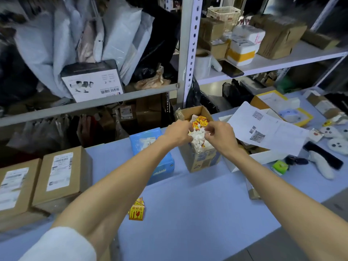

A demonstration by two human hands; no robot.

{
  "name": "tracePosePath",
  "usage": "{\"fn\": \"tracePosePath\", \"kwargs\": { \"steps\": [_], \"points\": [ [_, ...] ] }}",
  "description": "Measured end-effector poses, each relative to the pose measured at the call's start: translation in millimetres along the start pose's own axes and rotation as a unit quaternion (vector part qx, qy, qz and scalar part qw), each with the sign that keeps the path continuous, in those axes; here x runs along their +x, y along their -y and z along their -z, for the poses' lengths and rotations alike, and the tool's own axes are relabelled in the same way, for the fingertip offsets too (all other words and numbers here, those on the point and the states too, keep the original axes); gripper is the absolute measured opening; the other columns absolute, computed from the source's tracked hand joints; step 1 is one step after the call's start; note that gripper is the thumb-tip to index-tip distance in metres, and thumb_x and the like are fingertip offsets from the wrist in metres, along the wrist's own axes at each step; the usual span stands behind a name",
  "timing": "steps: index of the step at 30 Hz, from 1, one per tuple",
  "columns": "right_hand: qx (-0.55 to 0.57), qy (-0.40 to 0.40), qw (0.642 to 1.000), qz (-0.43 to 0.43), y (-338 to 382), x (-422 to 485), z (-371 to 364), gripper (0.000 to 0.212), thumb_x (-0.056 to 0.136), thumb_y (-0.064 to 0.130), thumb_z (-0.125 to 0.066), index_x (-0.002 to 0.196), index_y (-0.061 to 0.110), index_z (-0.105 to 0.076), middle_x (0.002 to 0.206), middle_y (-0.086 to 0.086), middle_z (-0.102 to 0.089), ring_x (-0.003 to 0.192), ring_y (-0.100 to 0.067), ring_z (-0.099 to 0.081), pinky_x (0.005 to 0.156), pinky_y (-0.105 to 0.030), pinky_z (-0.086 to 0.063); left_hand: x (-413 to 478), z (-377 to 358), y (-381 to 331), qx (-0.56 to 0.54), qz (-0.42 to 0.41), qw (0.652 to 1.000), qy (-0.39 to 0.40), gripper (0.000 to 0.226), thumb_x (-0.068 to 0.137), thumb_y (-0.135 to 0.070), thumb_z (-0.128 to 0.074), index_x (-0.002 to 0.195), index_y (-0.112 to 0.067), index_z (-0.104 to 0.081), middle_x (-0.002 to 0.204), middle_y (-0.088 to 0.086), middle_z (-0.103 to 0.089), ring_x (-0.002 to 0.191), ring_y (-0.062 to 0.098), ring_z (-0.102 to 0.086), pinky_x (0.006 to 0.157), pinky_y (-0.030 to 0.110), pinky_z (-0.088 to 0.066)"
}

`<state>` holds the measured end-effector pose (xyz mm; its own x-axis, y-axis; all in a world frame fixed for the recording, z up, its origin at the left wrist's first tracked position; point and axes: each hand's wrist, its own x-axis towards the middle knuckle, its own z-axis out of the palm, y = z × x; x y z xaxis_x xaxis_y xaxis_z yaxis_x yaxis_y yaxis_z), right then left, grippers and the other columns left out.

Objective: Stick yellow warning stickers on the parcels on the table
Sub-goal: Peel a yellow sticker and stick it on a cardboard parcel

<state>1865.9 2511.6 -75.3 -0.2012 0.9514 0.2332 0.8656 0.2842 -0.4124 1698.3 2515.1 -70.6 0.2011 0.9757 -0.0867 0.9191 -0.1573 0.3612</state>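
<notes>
A small open cardboard box (201, 161) stands mid-table, filled with yellow-and-red warning stickers (200, 122) and white backing scraps (198, 137). My left hand (178, 133) and my right hand (220, 135) meet over its opening, fingers curled into the scraps; what each pinches is hidden. A short stack of yellow stickers (137, 211) lies on the blue table near my left forearm. Two brown parcels (62, 174) (14, 187) with white labels sit at the left. A blue soft parcel (150, 147) lies under my left wrist.
Metal shelving (188, 53) packed with bags and cartons rises behind the table. Right of the box are a white tray (263, 157), printed sheets (267, 129), a yellow-rimmed box (282, 108), plush toys (335, 136) and a green item (279, 166).
</notes>
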Motion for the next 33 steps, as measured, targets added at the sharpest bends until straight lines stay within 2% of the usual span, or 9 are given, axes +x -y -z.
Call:
{"fn": "tracePosePath", "kwargs": {
  "steps": [3,8,12,15,18,21,24,28,33],
  "points": [
    [-0.008,0.018,1.000,-0.020,-10,15,-5,0.030,0.082,0.010,-0.065,0.112,0.008,-0.070,0.105,-0.012,-0.072,0.096,-0.029,-0.064,0.084,-0.038,-0.050,15,-2,-4,0.013,-0.003,1.000,0.006,0.052,0.079,-0.031,-0.072,0.127,-0.019,-0.057,0.123,0.007,-0.062,0.110,0.028,-0.058,0.084,0.038,-0.049],
    [-0.015,0.058,0.997,-0.043,-18,24,-5,0.035,0.084,0.021,-0.064,0.117,0.011,-0.067,0.113,-0.011,-0.069,0.101,-0.029,-0.062,0.085,-0.039,-0.050,26,0,-4,0.032,-0.008,0.999,0.015,0.079,0.071,-0.037,-0.079,0.140,-0.022,-0.042,0.135,0.009,-0.053,0.120,0.031,-0.051,0.093,0.044,-0.047],
    [-0.046,0.123,0.991,0.015,-7,23,-4,0.035,0.085,0.024,-0.064,0.118,0.013,-0.066,0.120,-0.007,-0.067,0.112,-0.027,-0.059,0.090,-0.038,-0.048,18,1,4,0.025,-0.004,1.000,-0.006,0.078,0.070,-0.042,-0.078,0.137,-0.022,-0.044,0.133,0.005,-0.055,0.120,0.027,-0.051,0.087,0.038,-0.047],
    [-0.044,0.152,0.986,0.050,17,18,-12,0.034,0.083,0.026,-0.066,0.114,0.012,-0.068,0.114,-0.009,-0.069,0.109,-0.028,-0.060,0.088,-0.039,-0.049,-3,1,19,0.010,0.014,1.000,-0.014,0.070,0.070,-0.042,-0.077,0.130,-0.018,-0.050,0.124,0.006,-0.057,0.113,0.026,-0.054,0.078,0.034,-0.043],
    [-0.034,0.173,0.979,0.101,56,10,-28,0.034,0.084,0.025,-0.067,0.114,0.011,-0.067,0.111,-0.009,-0.069,0.106,-0.027,-0.061,0.080,-0.032,-0.047,-41,4,49,-0.023,0.064,0.998,-0.011,0.070,0.071,-0.040,-0.078,0.131,-0.018,-0.050,0.125,0.005,-0.058,0.115,0.024,-0.054,0.085,0.037,-0.046],
    [-0.024,0.215,0.963,0.162,103,-4,-53,0.038,0.085,0.025,-0.066,0.120,0.011,-0.064,0.121,-0.006,-0.066,0.112,-0.023,-0.059,0.092,-0.036,-0.048,-96,5,93,-0.037,0.139,0.989,-0.024,0.070,0.071,-0.040,-0.077,0.132,-0.020,-0.049,0.127,0.003,-0.059,0.116,0.023,-0.054,0.087,0.036,-0.046],
    [-0.032,0.255,0.941,0.222,153,-20,-81,0.040,0.085,0.027,-0.064,0.123,0.014,-0.063,0.125,-0.004,-0.064,0.117,-0.024,-0.056,0.092,-0.036,-0.045,-157,7,139,-0.046,0.208,0.976,-0.039,0.069,0.074,-0.041,-0.076,0.133,-0.019,-0.048,0.130,0.004,-0.057,0.120,0.024,-0.052,0.092,0.037,-0.044],
    [-0.020,0.283,0.919,0.274,208,-49,-112,0.044,0.085,0.027,-0.066,0.126,0.012,-0.060,0.127,-0.006,-0.063,0.119,-0.025,-0.054,0.094,-0.035,-0.044,-238,5,179,-0.102,0.287,0.950,-0.070,0.067,0.071,-0.040,-0.077,0.129,-0.018,-0.051,0.124,0.004,-0.059,0.112,0.023,-0.056,0.084,0.032,-0.045],
    [-0.005,0.320,0.899,0.300,247,-87,-138,0.054,0.083,0.033,-0.070,0.130,0.011,-0.056,0.130,-0.008,-0.060,0.120,-0.025,-0.054,0.097,-0.040,-0.046,-308,-8,204,-0.159,0.344,0.921,-0.088,0.062,0.068,-0.035,-0.080,0.122,-0.016,-0.056,0.115,0.002,-0.064,0.108,0.022,-0.061,0.086,0.033,-0.049]
  ]
}}
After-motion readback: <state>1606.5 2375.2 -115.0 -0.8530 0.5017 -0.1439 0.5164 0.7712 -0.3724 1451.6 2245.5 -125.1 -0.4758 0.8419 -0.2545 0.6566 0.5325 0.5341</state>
